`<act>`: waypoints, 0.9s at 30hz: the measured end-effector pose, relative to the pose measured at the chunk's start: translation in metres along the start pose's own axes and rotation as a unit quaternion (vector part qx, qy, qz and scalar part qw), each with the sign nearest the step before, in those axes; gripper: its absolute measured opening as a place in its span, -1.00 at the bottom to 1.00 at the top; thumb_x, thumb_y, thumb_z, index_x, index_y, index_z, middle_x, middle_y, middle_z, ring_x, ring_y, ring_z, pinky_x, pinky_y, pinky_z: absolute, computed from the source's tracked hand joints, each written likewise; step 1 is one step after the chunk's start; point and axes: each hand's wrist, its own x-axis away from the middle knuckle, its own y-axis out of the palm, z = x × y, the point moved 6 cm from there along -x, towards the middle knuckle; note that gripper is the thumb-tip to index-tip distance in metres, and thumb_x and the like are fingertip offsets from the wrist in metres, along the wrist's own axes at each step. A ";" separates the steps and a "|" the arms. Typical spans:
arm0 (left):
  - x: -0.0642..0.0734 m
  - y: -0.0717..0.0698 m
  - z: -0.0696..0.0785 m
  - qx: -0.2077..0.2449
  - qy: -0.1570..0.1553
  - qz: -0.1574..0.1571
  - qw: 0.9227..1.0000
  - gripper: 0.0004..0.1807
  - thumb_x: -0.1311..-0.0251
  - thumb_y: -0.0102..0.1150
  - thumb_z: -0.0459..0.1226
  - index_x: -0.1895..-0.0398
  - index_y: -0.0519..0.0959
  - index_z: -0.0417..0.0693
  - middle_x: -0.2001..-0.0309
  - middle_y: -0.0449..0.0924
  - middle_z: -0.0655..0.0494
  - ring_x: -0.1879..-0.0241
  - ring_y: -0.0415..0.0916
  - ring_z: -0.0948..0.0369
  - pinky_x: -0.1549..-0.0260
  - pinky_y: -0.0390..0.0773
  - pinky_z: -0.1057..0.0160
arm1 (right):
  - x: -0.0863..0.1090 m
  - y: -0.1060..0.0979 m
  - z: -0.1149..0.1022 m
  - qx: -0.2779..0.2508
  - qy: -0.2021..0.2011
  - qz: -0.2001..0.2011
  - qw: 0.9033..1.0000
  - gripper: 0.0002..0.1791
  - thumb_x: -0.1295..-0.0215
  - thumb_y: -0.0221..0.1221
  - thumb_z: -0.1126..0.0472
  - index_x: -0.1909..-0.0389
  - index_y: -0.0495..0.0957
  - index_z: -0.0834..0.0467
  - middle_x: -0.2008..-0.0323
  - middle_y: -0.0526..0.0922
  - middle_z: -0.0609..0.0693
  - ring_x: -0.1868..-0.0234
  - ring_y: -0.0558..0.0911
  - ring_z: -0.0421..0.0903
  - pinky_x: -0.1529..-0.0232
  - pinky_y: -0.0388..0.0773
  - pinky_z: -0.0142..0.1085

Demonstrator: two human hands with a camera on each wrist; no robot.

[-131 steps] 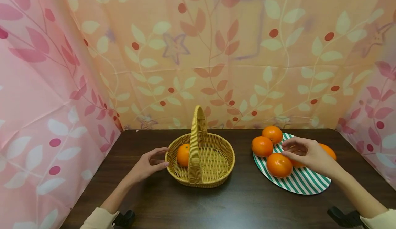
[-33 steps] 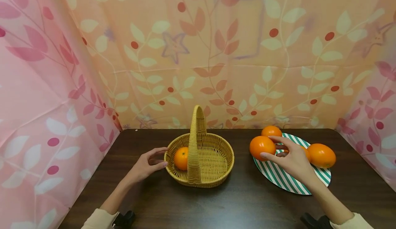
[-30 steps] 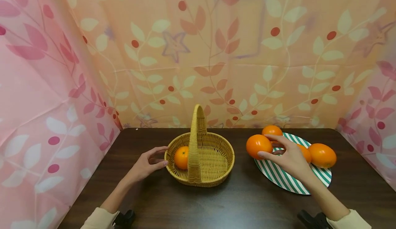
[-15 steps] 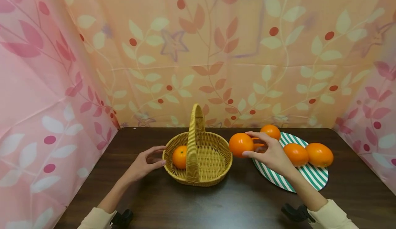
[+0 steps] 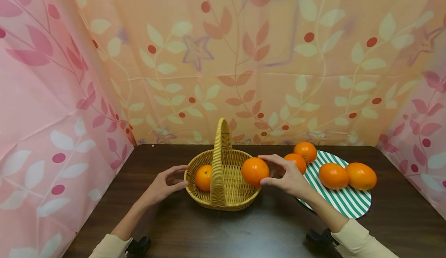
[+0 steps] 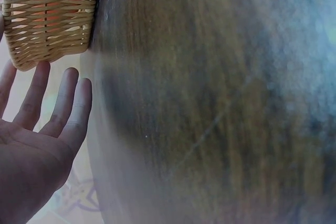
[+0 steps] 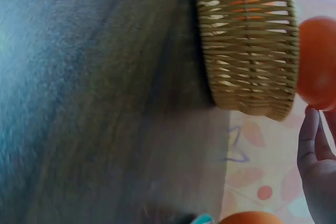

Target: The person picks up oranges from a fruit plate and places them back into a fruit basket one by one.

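Note:
My right hand [image 5: 289, 178] pinches an orange [image 5: 255, 171] between thumb and fingertips, above the right rim of a yellow wicker basket [image 5: 231, 207]. In the right wrist view the held orange [image 7: 318, 61] is just past the basket's rim [image 7: 291, 77]. Behind the basket's upright handle [image 5: 217, 169], another orange [image 5: 203, 178] lies inside on the left, partly hidden. My left hand [image 5: 165, 184] is at the basket's left side, fingertips right at the rim. Seen from the left wrist, its fingers [image 6: 63, 100] are extended and hold nothing.
A green-and-white striped oval mat [image 5: 353, 207] lies on the dark wooden table [image 5: 226, 234] at right. On and beside it are several oranges, two at its back left edge [image 5: 305, 152] and two towards the right [image 5: 333, 175]. A patterned curtain [image 5: 244, 56] hangs behind.
My right hand, earlier over the oranges on the mat, has taken the front one and carried it left to above the basket's right side. My left hand has stayed at the basket.

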 end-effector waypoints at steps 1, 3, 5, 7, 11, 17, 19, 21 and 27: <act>0.000 0.000 0.000 -0.001 -0.001 0.000 1.000 -0.43 -0.34 0.31 -0.35 -0.39 0.42 -0.21 -0.33 0.39 -0.33 -0.04 0.62 -0.17 0.06 0.65 0.19 | 0.000 0.002 0.000 0.001 -0.005 -0.001 1.000 -0.32 -0.16 0.47 0.35 -0.33 0.52 0.10 -0.17 0.58 -0.01 0.06 0.65 0.08 0.19 0.66 -0.20; 0.000 0.001 0.000 -0.002 0.002 0.000 1.000 -0.43 -0.34 0.31 -0.35 -0.39 0.42 -0.24 -0.33 0.39 -0.33 -0.04 0.62 -0.15 0.06 0.65 0.18 | -0.001 0.005 0.001 0.003 -0.011 -0.005 1.000 -0.32 -0.16 0.48 0.33 -0.33 0.52 0.10 -0.19 0.57 0.00 0.02 0.63 0.08 0.15 0.66 -0.19; 0.000 0.001 0.000 -0.001 0.001 0.000 1.000 -0.42 -0.34 0.31 -0.35 -0.39 0.41 -0.24 -0.33 0.39 -0.32 -0.04 0.63 -0.14 0.06 0.65 0.19 | -0.002 0.009 0.001 0.003 -0.016 -0.009 1.000 -0.32 -0.15 0.49 0.32 -0.32 0.52 0.11 -0.19 0.57 0.01 0.04 0.62 0.06 0.15 0.65 -0.18; 0.000 0.001 0.000 -0.001 0.003 -0.002 1.000 -0.42 -0.34 0.31 -0.35 -0.40 0.41 -0.24 -0.32 0.39 -0.33 -0.04 0.63 -0.14 0.06 0.65 0.19 | -0.003 0.012 0.001 0.006 -0.023 -0.013 1.000 -0.31 -0.12 0.50 0.33 -0.31 0.53 0.12 -0.19 0.57 0.02 0.06 0.62 0.04 0.18 0.66 -0.17; 0.000 0.000 -0.001 -0.002 0.005 -0.004 1.000 -0.42 -0.34 0.31 -0.36 -0.40 0.40 -0.23 -0.32 0.39 -0.34 -0.04 0.62 -0.16 0.05 0.65 0.18 | -0.005 0.020 0.003 0.012 -0.028 -0.024 0.999 -0.29 -0.07 0.53 0.35 -0.30 0.54 0.14 -0.18 0.57 0.02 0.10 0.61 0.01 0.25 0.66 -0.14; -0.002 0.000 -0.001 0.000 0.003 -0.003 1.000 -0.42 -0.34 0.32 -0.35 -0.40 0.41 -0.20 -0.33 0.39 -0.31 -0.05 0.61 -0.19 0.05 0.64 0.17 | -0.005 0.025 0.002 0.026 -0.043 -0.029 0.998 -0.26 0.00 0.55 0.37 -0.28 0.56 0.13 -0.14 0.58 0.01 0.14 0.60 -0.03 0.28 0.66 -0.14; -0.001 0.000 -0.001 -0.001 0.004 -0.003 1.000 -0.42 -0.34 0.32 -0.35 -0.40 0.41 -0.21 -0.32 0.39 -0.32 -0.05 0.61 -0.18 0.05 0.65 0.17 | -0.005 0.026 0.002 0.027 -0.047 -0.030 0.998 -0.25 0.01 0.56 0.36 -0.28 0.56 0.12 -0.14 0.58 0.01 0.12 0.59 -0.04 0.26 0.66 -0.15; -0.001 0.000 -0.001 -0.001 0.003 -0.003 1.000 -0.42 -0.33 0.32 -0.36 -0.39 0.42 -0.22 -0.32 0.40 -0.32 -0.05 0.62 -0.17 0.05 0.65 0.17 | -0.005 0.027 0.002 0.030 -0.051 -0.031 0.998 -0.25 0.01 0.56 0.35 -0.28 0.56 0.12 -0.14 0.58 0.00 0.10 0.59 -0.05 0.24 0.65 -0.18; -0.001 0.000 0.000 -0.002 -0.001 -0.005 1.000 -0.42 -0.34 0.32 -0.34 -0.40 0.41 -0.20 -0.32 0.38 -0.33 -0.05 0.62 -0.14 0.04 0.64 0.17 | -0.003 0.023 0.003 0.025 -0.064 -0.021 0.997 -0.33 -0.02 0.54 0.39 -0.22 0.57 0.20 -0.10 0.60 0.13 0.12 0.62 0.04 0.26 0.65 -0.15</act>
